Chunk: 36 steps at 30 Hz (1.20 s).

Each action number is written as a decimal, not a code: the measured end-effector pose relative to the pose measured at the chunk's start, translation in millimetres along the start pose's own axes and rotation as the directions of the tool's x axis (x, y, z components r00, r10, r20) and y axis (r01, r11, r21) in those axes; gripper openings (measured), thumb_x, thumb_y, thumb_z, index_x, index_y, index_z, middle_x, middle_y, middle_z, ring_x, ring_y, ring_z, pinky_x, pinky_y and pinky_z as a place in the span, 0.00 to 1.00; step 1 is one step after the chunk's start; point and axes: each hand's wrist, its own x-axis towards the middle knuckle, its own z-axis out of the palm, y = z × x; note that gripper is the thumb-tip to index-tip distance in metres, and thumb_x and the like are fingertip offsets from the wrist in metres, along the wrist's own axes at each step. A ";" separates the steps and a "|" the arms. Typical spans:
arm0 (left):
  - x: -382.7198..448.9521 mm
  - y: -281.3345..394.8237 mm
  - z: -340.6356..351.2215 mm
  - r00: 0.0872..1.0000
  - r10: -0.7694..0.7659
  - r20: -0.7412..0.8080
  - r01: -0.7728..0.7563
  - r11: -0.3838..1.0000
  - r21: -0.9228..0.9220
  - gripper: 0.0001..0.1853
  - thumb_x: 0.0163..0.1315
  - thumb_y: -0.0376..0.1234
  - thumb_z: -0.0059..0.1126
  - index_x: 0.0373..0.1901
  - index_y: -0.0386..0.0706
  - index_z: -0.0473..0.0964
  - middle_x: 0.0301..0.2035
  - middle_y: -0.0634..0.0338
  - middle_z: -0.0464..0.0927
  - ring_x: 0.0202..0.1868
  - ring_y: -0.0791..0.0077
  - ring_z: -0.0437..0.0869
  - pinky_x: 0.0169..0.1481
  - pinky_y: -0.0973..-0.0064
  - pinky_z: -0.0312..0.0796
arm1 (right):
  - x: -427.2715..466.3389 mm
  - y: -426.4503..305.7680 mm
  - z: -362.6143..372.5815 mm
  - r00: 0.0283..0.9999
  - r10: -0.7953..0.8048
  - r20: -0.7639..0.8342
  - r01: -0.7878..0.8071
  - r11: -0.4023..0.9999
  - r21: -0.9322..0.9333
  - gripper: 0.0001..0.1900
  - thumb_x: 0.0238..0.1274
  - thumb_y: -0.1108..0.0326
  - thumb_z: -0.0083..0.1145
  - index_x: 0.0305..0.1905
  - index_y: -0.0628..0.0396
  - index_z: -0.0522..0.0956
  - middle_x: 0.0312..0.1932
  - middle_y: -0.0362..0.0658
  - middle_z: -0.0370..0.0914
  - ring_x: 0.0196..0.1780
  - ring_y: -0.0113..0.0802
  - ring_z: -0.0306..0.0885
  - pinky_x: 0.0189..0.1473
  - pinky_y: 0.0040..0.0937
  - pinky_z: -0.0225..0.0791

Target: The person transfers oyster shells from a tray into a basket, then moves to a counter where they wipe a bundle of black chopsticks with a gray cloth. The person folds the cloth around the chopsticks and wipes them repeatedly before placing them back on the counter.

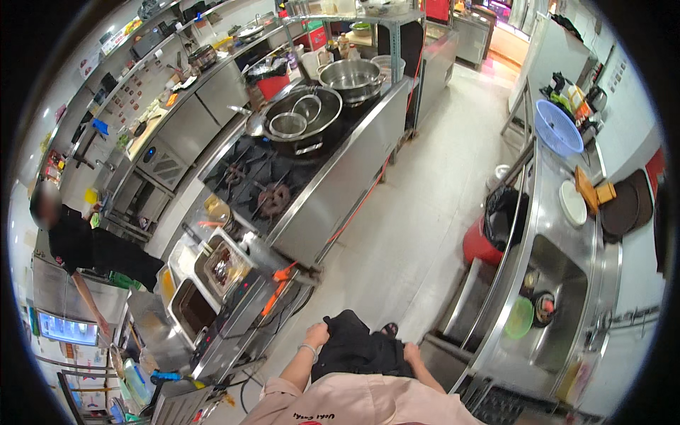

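My left hand [317, 336], with a bracelet at the wrist, is beside the upper left edge of my black apron or trousers; its fingers look curled, but whether they grip the cloth is unclear. At the right side of the black cloth [358, 350] is my right hand [411, 353], partly hidden, its fingers hard to make out. To the left stands a warming unit with metal food pans [222, 265]. On my right a steel sink [558, 265] holds a green bowl [519, 317] and a dark bowl [544, 309].
A gas stove [255, 175] carries a large wok [332, 114] and a steel pot [350, 77]. A red bin [481, 241] with a black liner stands by the sink counter. Orange cable [273, 297] hangs at the warmer's corner. Another person [79, 239] in black is at the far left.
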 end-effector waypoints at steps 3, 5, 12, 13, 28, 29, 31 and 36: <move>80.8 49.3 -20.5 0.997 -0.053 -0.060 0.037 0.970 -0.239 0.16 0.69 0.37 0.54 0.48 0.40 0.86 0.49 0.40 0.87 0.55 0.42 0.87 0.61 0.52 0.78 | 55.2 11.1 -45.6 0.999 0.038 -0.021 -0.037 0.999 0.023 0.16 0.68 0.65 0.58 0.54 0.61 0.85 0.56 0.63 0.84 0.61 0.63 0.83 0.64 0.56 0.76; 129.8 74.4 -11.9 0.989 -0.125 -0.073 0.104 0.965 -0.239 0.17 0.70 0.39 0.53 0.50 0.44 0.87 0.50 0.45 0.88 0.56 0.44 0.87 0.64 0.54 0.78 | 92.8 13.0 -81.2 0.999 0.033 -0.007 -0.033 0.999 0.011 0.15 0.69 0.63 0.59 0.51 0.62 0.85 0.54 0.63 0.85 0.60 0.64 0.83 0.63 0.57 0.76; 304.6 166.7 -84.8 0.990 -0.095 -0.100 0.039 0.885 -0.463 0.18 0.72 0.44 0.56 0.55 0.47 0.85 0.51 0.48 0.88 0.57 0.47 0.88 0.64 0.55 0.78 | 191.2 -5.2 -284.4 0.925 0.022 -0.379 -0.030 0.999 -0.016 0.18 0.76 0.56 0.54 0.45 0.62 0.83 0.42 0.67 0.85 0.47 0.69 0.85 0.52 0.63 0.78; 337.3 189.9 -119.0 0.990 -0.089 -0.108 0.034 0.899 -0.436 0.18 0.73 0.44 0.55 0.56 0.47 0.85 0.51 0.48 0.89 0.57 0.48 0.88 0.64 0.55 0.77 | 202.0 -14.4 -316.9 0.894 0.061 -0.443 -0.041 0.998 0.055 0.18 0.76 0.56 0.54 0.46 0.63 0.83 0.41 0.68 0.85 0.47 0.70 0.85 0.52 0.63 0.77; 553.2 391.1 -215.0 0.968 -0.009 0.252 0.174 0.749 -0.639 0.53 0.62 0.68 0.59 0.81 0.45 0.60 0.77 0.47 0.64 0.79 0.50 0.61 0.83 0.60 0.56 | 440.2 -60.2 -673.3 0.812 -0.244 -0.530 0.228 0.969 -0.098 0.28 0.67 0.48 0.67 0.64 0.55 0.80 0.45 0.60 0.86 0.50 0.65 0.85 0.55 0.57 0.77; 551.5 398.3 -193.8 0.960 -0.069 0.270 0.250 0.641 -0.726 0.57 0.61 0.69 0.58 0.83 0.43 0.56 0.79 0.47 0.59 0.82 0.50 0.57 0.84 0.60 0.52 | 437.5 -50.6 -680.6 0.821 -0.242 -0.517 0.246 0.967 -0.061 0.33 0.66 0.49 0.69 0.69 0.54 0.74 0.53 0.62 0.80 0.56 0.66 0.81 0.59 0.57 0.75; 570.1 426.3 -219.4 0.971 -0.186 0.152 0.223 0.463 -0.858 0.60 0.61 0.71 0.57 0.84 0.40 0.55 0.82 0.46 0.56 0.84 0.50 0.53 0.86 0.60 0.49 | 479.4 -54.0 -740.4 0.756 -0.296 -0.584 0.347 0.937 -0.026 0.46 0.62 0.50 0.73 0.80 0.53 0.61 0.68 0.66 0.68 0.67 0.66 0.73 0.66 0.56 0.70; 555.2 447.0 -234.8 0.923 -0.380 0.063 0.335 0.711 -0.618 0.43 0.67 0.68 0.52 0.64 0.39 0.81 0.61 0.34 0.80 0.65 0.40 0.81 0.70 0.51 0.73 | 558.9 2.7 -765.3 0.997 0.063 0.047 -0.069 0.989 0.127 0.60 0.62 0.28 0.64 0.87 0.51 0.47 0.83 0.66 0.51 0.84 0.63 0.53 0.82 0.55 0.52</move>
